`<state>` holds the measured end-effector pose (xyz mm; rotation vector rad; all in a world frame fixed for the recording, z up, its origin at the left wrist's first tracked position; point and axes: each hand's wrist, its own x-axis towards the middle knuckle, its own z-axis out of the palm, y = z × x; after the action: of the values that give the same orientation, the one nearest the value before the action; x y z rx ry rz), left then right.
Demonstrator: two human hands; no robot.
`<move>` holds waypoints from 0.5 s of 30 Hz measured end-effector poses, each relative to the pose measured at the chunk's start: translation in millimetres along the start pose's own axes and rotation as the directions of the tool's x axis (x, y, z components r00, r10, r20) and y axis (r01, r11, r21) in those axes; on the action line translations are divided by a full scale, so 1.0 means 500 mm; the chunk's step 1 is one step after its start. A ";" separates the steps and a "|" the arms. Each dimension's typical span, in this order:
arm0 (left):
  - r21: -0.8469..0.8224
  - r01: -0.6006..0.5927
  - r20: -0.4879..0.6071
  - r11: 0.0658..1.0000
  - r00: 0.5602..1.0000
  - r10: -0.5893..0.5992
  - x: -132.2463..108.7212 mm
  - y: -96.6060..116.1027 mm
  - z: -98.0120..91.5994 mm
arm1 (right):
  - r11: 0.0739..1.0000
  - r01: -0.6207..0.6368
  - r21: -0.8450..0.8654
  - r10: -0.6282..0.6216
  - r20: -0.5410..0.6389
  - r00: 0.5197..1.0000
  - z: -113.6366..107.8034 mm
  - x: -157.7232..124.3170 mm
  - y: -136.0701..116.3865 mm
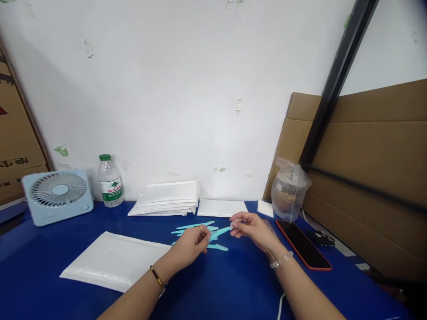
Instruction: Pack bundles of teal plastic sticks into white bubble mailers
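The left hand pinches a light-blue stick above the blue table. The right hand pinches a pale bit at the stick's right end. More sticks lie near.

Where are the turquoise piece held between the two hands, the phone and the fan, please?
Turquoise piece (221, 231): head view, on its visible middle stretch.
Phone (303, 244): head view, on the middle of its dark screen.
Fan (60, 190): head view, on the round hub of its grille.
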<state>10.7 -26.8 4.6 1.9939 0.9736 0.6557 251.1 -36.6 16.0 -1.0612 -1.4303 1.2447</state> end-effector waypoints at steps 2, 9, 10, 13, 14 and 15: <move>-0.030 -0.001 -0.012 1.000 1.000 0.001 0.002 -0.003 0.000 | 0.997 -0.037 0.072 0.039 -0.024 0.999 0.003 -0.001 -0.003; 0.027 -0.011 -0.048 1.000 0.999 0.012 0.002 -0.007 0.001 | 0.997 0.008 0.080 0.000 -0.101 0.995 0.017 0.003 0.002; 0.036 -0.013 -0.049 0.999 0.999 0.015 0.002 -0.008 0.002 | 0.997 0.002 0.073 0.005 -0.086 0.996 0.023 0.003 0.003; 0.054 -0.016 -0.041 0.998 0.999 0.018 0.002 -0.010 0.003 | 0.997 -0.024 0.067 0.027 -0.055 0.998 0.037 0.004 0.004; 0.060 -0.014 -0.038 0.998 0.999 0.017 0.002 -0.011 0.003 | 0.997 -0.024 0.071 0.029 -0.061 0.998 0.038 0.004 0.004; 0.068 -0.012 -0.037 0.998 0.999 0.015 0.002 -0.010 0.002 | 0.997 -0.018 0.078 0.023 -0.076 0.997 0.037 0.003 0.004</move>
<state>9.8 -24.3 -0.1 2.0555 1.0179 0.6782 232.6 -38.2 13.4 -1.0622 -1.3062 1.2506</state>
